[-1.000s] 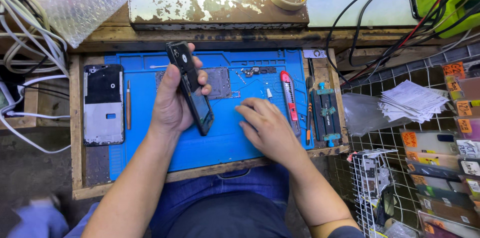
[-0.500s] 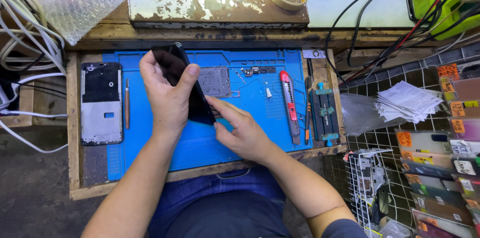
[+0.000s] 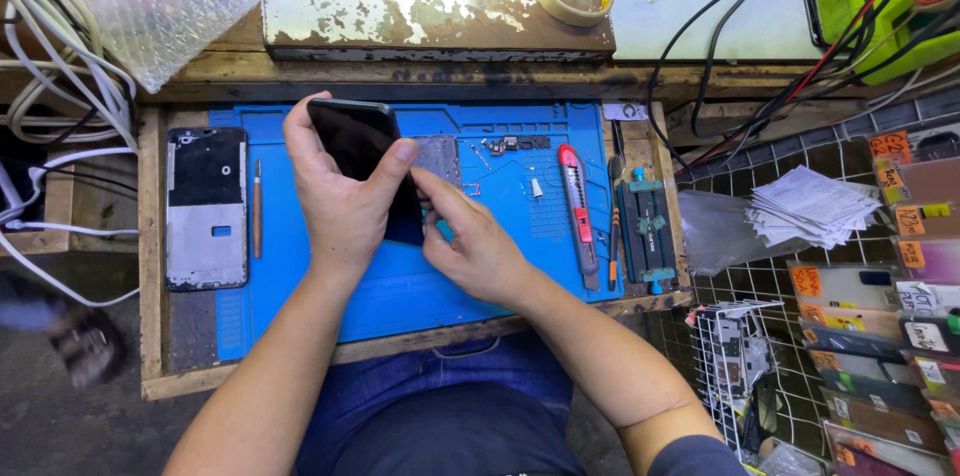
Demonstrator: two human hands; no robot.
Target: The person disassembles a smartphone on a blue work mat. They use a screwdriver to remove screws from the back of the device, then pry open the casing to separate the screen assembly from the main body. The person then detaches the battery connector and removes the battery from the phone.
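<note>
The left hand (image 3: 340, 191) is raised with its back to the camera, fingers curled over the far edge of what it grips and thumb pressed flat against the near face. The right hand (image 3: 475, 246) sits just beside that grip, fingertips tucked in under it. Both forearms are bare and angle inward from below.
</note>
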